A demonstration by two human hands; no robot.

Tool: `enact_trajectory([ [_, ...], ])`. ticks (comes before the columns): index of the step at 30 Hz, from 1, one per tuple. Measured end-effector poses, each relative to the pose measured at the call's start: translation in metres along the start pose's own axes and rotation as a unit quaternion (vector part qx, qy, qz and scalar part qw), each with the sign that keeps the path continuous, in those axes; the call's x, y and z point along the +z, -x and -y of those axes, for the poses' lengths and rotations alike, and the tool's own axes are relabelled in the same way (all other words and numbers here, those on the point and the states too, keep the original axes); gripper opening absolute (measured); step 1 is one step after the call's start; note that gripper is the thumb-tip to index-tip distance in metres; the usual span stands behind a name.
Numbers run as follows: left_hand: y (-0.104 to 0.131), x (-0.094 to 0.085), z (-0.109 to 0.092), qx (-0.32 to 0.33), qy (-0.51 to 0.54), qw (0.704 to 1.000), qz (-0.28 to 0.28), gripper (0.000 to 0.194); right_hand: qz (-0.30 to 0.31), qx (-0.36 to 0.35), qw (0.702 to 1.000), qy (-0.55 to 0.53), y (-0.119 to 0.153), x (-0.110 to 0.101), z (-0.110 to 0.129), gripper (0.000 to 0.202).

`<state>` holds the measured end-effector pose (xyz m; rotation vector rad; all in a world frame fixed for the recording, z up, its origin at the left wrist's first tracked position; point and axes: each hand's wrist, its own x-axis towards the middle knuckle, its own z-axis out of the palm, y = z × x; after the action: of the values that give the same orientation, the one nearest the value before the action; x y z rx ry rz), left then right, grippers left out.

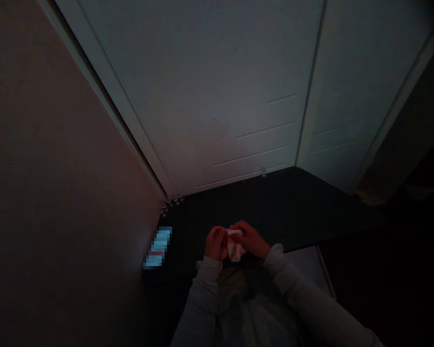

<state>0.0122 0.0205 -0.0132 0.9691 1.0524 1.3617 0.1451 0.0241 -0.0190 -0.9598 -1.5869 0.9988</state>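
A white cloth or tissue [234,251] hangs between my two hands near the front edge of the dark table. My left hand [214,242] is closed at its left side, fingers curled in; a small dark item seems to be at the fingertips, too dim to make out. My right hand [251,238] is closed on the cloth from the right, with the fingers over its top. The hands are close together.
A dark table [275,202] stands against pale panels [217,86]. Several small shiny objects [171,201] sit at its back left corner, and another [264,172] at the back edge. A lit, pixelated screen [158,248] lies at the left, beside the wall [58,168].
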Motion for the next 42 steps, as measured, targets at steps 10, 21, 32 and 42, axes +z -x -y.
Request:
enact_trajectory([
  [10,0.005,-0.002,-0.002,0.0,-0.054,0.998,0.027,0.032,-0.006,0.031,0.999,-0.002,0.004,-0.003,0.015,0.023],
  [21,-0.002,-0.013,0.009,-0.006,-0.006,0.999,0.044,0.035,0.034,0.046,0.998,-0.006,0.005,-0.005,0.008,0.033],
  [32,0.008,-0.008,-0.005,-0.033,-0.075,0.994,0.07,0.029,0.029,0.043,0.999,-0.01,0.009,-0.002,0.018,0.034],
  [42,0.014,-0.003,-0.004,-0.03,-0.154,0.982,0.102,0.009,-0.026,0.082,0.995,-0.049,0.004,-0.005,0.012,0.023],
])
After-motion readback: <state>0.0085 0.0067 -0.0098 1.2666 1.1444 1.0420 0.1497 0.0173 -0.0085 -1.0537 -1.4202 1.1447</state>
